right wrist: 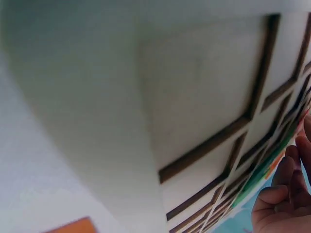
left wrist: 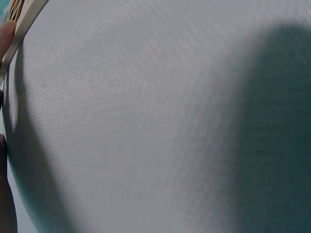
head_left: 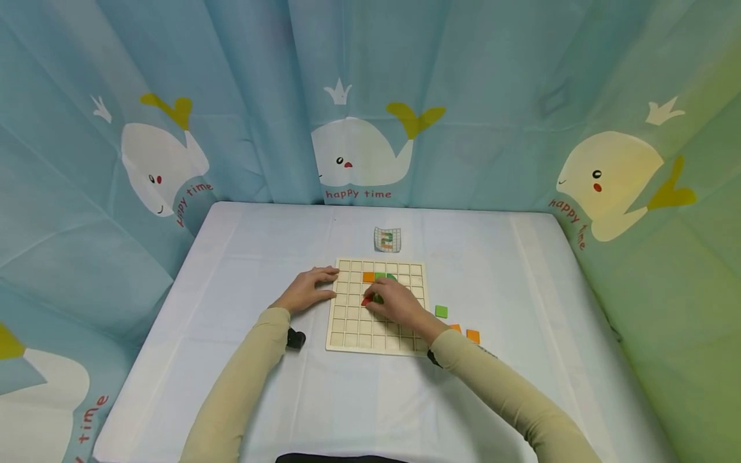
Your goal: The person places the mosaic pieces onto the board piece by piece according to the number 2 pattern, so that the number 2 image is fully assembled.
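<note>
Pinching red tile [head_left: 366, 301] on grid board [head_left: 350, 326] with right hand [head_left: 396, 302] | touching board's left edge with relaxed left hand [head_left: 305, 289] | (likely placing) | next: align, release

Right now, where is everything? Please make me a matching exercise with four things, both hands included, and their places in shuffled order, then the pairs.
Things:
1. Left hand
2. Right hand
3. Patterned card
4. Loose green tile

Places:
A. Beyond the far edge of the grid board
B. Over the board's squares
C. Right of the board, off it
D. At the board's left edge

Pairs: 1-D, 2-B, 3-A, 4-C
</note>
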`<state>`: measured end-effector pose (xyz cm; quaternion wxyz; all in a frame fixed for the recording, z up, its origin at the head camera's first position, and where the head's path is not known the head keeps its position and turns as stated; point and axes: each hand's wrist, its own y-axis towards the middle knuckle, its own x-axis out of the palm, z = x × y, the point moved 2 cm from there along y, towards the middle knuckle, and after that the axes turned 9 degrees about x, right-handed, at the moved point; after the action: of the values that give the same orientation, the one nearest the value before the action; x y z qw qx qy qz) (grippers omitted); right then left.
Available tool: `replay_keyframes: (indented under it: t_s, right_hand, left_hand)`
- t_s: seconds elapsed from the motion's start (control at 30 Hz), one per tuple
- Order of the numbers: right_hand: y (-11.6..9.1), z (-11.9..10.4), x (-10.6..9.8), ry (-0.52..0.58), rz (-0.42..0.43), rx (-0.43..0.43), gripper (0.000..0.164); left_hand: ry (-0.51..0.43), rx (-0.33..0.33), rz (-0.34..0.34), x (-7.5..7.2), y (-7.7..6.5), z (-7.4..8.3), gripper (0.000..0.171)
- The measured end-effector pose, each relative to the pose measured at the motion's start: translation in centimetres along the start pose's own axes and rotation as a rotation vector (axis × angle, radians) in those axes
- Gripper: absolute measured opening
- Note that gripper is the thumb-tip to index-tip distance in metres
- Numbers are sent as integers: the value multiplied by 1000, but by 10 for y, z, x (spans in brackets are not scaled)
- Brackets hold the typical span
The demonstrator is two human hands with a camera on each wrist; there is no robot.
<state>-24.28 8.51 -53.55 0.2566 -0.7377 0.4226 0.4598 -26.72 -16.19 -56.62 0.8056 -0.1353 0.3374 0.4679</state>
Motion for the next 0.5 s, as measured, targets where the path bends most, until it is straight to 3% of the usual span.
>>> replay_keyframes:
  t_s: [0.13, 0.27, 0.5]
  right_hand:
    - [-7, 9, -12, 116, 55, 22, 22]
    - [-22, 33, -34, 226, 160, 89, 24]
    - [-69, 85, -67, 195, 311, 219, 26]
  left_hand:
    - [5, 5, 0, 0, 1, -1, 52]
    - [5, 18, 4, 0, 2, -2, 52]
    - [13, 7, -2, 2, 1, -3, 53]
